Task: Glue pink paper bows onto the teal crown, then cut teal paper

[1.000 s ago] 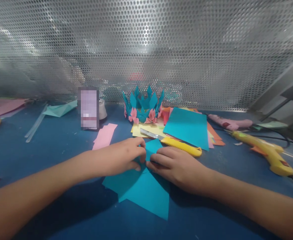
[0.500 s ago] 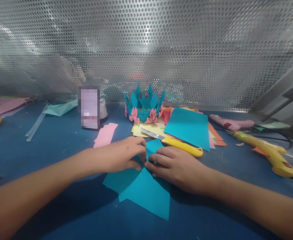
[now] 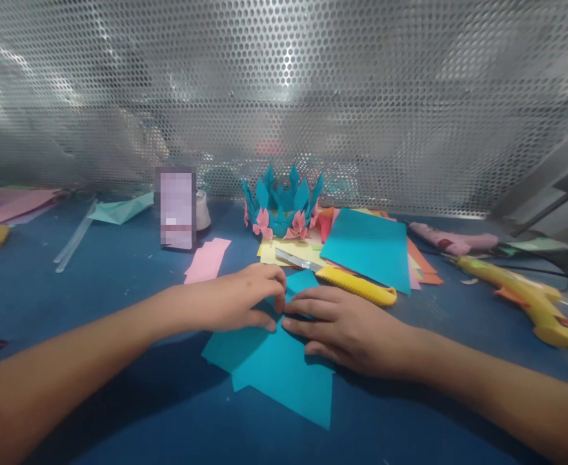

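Note:
A folded sheet of blue paper [image 3: 284, 368] lies on the table in front of me, with its corners spread toward me. My left hand [image 3: 248, 298] curls over its upper part, thumb and forefinger bent close together on the paper. From the other side my right hand [image 3: 349, 326] rests on the sheet with its fingers stretched flat, fingertips close to the left hand's. Just beyond the right hand lies a yellow utility knife [image 3: 356, 284] with its blade out. Part of the paper is hidden under both hands.
Behind stands a blue paper crown [image 3: 281, 206] with pink flowers. Stacked coloured sheets [image 3: 368, 248] lie to its right, then a yellow glue gun [image 3: 521, 294] and a pink one [image 3: 453, 239]. Pink strips [image 3: 207, 259], a blurred-out phone [image 3: 176, 210] and a thread spool [image 3: 202, 210] are left.
My right hand's fingers have spread flatter over the paper, and its thumb now shows below them. My left hand keeps its place. The whole view has shifted slightly.

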